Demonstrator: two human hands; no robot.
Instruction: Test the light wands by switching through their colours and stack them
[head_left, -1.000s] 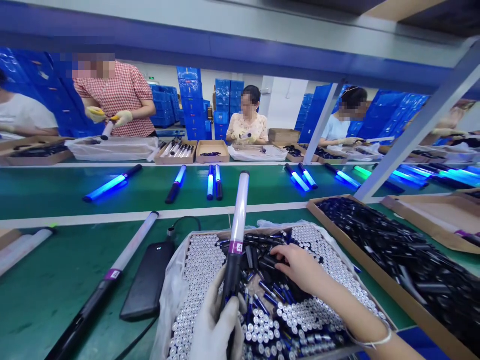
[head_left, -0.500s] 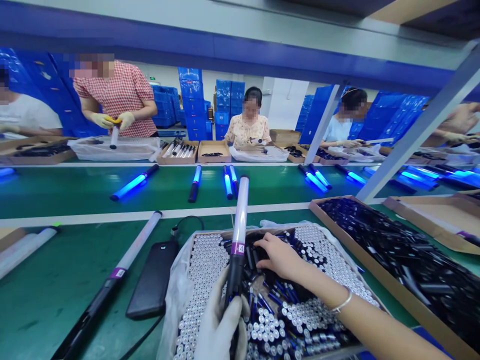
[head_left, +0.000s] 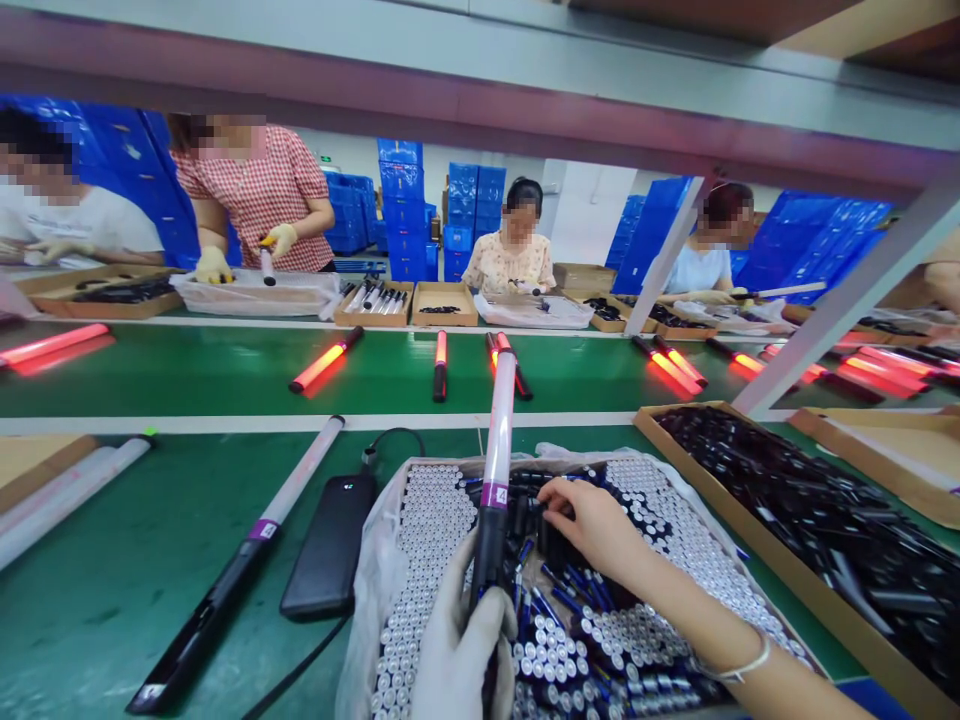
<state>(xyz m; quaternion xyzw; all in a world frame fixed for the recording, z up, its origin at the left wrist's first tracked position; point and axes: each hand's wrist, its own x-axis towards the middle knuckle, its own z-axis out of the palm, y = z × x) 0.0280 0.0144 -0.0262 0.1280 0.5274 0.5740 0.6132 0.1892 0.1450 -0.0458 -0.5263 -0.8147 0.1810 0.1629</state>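
My left hand, in a white glove, is wrapped round the black handle of a light stick. The stick stands tilted up, its clear tube unlit, with a purple band marked 4. My bare right hand reaches into a plastic-lined box of batteries. Its thumb and fingers are pinched on a black cylindrical piece among similar black pieces. Loose blue batteries lie below these fingers. Left of the box, another unlit light stick lies on the green surface.
A black power bank with cables lies left of the box. At right stands a carton of black parts. Red-lit sticks lie on the green belt ahead. Several co-workers sit or stand beyond it; a slanted post rises at right.
My right hand's fingers have closed from spread to pinched on a black piece. Lights on the belt sticks have turned from blue to red. The view has shifted slightly left.
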